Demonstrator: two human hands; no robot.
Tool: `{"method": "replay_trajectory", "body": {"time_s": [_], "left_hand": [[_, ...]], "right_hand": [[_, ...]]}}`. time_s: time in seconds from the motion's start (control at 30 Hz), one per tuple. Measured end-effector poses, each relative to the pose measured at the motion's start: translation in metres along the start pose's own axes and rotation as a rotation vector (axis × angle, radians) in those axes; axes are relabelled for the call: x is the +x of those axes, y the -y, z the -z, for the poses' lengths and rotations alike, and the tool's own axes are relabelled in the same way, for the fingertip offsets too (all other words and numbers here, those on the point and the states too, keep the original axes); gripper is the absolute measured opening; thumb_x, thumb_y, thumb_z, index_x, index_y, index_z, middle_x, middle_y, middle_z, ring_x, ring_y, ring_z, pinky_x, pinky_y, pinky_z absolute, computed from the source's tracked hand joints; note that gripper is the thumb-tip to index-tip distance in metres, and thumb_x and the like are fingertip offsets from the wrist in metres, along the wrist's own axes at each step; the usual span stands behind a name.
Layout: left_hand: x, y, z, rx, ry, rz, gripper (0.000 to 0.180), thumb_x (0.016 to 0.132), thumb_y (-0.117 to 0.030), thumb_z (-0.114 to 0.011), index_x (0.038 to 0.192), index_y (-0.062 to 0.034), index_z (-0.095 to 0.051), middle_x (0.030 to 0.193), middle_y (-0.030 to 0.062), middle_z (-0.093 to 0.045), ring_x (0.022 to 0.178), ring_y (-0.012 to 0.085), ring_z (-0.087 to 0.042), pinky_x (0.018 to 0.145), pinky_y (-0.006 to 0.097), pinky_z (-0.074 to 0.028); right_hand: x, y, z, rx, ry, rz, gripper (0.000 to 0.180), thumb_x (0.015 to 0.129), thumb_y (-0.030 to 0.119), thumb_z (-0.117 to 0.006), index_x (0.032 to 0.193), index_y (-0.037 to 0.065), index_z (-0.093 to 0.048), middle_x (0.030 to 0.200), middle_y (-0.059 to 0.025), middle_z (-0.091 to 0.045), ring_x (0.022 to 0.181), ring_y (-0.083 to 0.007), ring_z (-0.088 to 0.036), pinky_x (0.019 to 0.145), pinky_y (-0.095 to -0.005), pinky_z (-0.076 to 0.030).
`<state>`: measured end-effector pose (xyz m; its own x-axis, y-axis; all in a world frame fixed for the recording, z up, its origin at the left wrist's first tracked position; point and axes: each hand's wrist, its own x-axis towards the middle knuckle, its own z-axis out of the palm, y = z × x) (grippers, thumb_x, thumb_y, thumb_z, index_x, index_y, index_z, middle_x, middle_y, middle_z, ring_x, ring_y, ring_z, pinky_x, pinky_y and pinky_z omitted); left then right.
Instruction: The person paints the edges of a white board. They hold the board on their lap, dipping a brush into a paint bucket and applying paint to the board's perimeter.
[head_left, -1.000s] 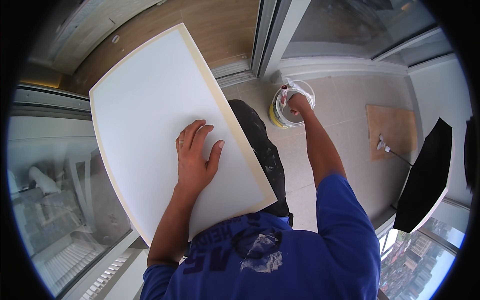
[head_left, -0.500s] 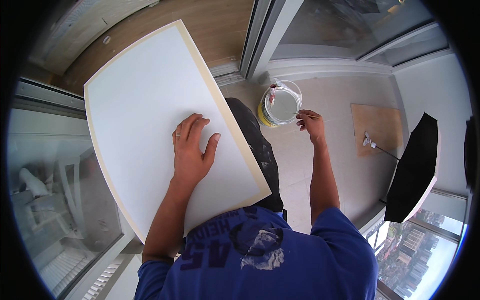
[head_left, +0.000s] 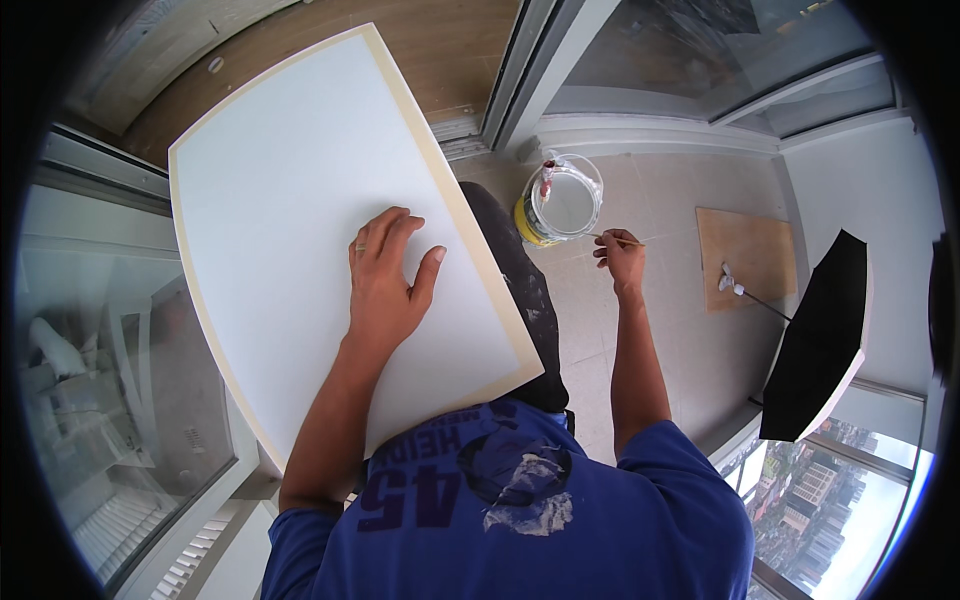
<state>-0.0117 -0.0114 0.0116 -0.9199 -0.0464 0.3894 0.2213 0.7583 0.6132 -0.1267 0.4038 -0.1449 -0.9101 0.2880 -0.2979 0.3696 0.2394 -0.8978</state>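
Note:
A large white board [head_left: 290, 190] with a tan border along its edges lies across my lap. On its surface rests my left hand [head_left: 388, 275], fingers loosely spread and holding nothing. To the right, my right hand [head_left: 622, 262] pinches a thin brush [head_left: 630, 241] by its wooden handle. The brush's tip end points at the near right side of a white and yellow bucket [head_left: 534, 226]; whether it touches the rim is too small to tell. Whitish paint coats the bucket's inside. A brush with a red, paint-smeared handle [head_left: 547, 178] leans at its left rim.
A brown square panel [head_left: 745, 255] lies on the tiled floor [head_left: 655, 200] at right. Beside it stands a black umbrella-shaped light shade [head_left: 818, 340] on a thin rod. A sliding-door frame [head_left: 520, 75] rises beyond the board, and glass panes [head_left: 130, 380] stand at left.
My right hand has drawn slightly back from the bucket with the thin brush, which is now tilted differently. The left hand stays on the board. The whole view has shifted a little.

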Motion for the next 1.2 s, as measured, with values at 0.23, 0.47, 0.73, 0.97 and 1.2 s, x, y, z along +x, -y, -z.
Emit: {"method": "replay_trajectory", "body": {"time_s": [0.23,0.47,0.73,0.97,1.2], "left_hand": [[-0.002,0.002,0.0,0.014,0.001,-0.004,0.037,0.099,-0.02,-0.079,0.13,-0.0032,-0.068,0.141,0.0162,-0.065,0.129,0.0362,-0.061,0.111,0.05,-0.043],[-0.003,0.003,-0.001,0.039,0.0,-0.008,0.037,0.097,-0.02,-0.081,0.128,-0.0038,-0.068,0.14,0.0142,-0.065,0.128,0.0369,-0.061,0.111,0.052,-0.044],[-0.004,0.001,0.0,0.03,-0.002,0.011,0.035,0.097,-0.021,-0.081,0.127,-0.0051,-0.069,0.141,0.0148,-0.063,0.131,0.0383,-0.06,0.113,0.054,-0.043],[-0.005,0.002,0.001,0.002,-0.009,0.008,0.036,0.096,-0.019,-0.082,0.126,-0.0044,-0.069,0.141,0.0156,-0.063,0.133,0.0366,-0.06,0.114,0.054,-0.042],[-0.005,0.003,0.0,-0.001,-0.024,0.005,0.036,0.095,-0.018,-0.082,0.125,-0.0047,-0.069,0.141,0.0151,-0.063,0.134,0.0357,-0.059,0.114,0.053,-0.042]], "right_hand": [[-0.02,0.01,0.006,0.519,0.092,-0.104,0.022,0.106,0.013,-0.061,0.124,0.002,-0.067,0.105,-0.0134,-0.078,0.084,-0.0192,-0.072,0.071,-0.0315,-0.059],[-0.067,0.083,-0.033,0.8,0.353,0.06,0.014,0.11,0.011,-0.064,0.122,0.004,-0.069,0.106,-0.0132,-0.078,0.086,-0.0197,-0.072,0.078,-0.0367,-0.062],[-0.105,0.167,-0.102,0.471,0.415,0.43,0.012,0.11,0.007,-0.065,0.117,0.001,-0.072,0.099,-0.0136,-0.079,0.086,-0.0191,-0.076,0.081,-0.0375,-0.064],[-0.107,0.182,-0.131,0.274,0.435,0.585,0.01,0.108,0.003,-0.065,0.116,-0.002,-0.07,0.098,-0.0122,-0.079,0.087,-0.0161,-0.073,0.085,-0.0328,-0.061],[-0.114,0.19,-0.137,0.057,0.352,0.707,0.007,0.105,0.0,-0.068,0.11,-0.002,-0.071,0.098,-0.0074,-0.077,0.095,-0.0156,-0.078,0.084,-0.0284,-0.059]]}}
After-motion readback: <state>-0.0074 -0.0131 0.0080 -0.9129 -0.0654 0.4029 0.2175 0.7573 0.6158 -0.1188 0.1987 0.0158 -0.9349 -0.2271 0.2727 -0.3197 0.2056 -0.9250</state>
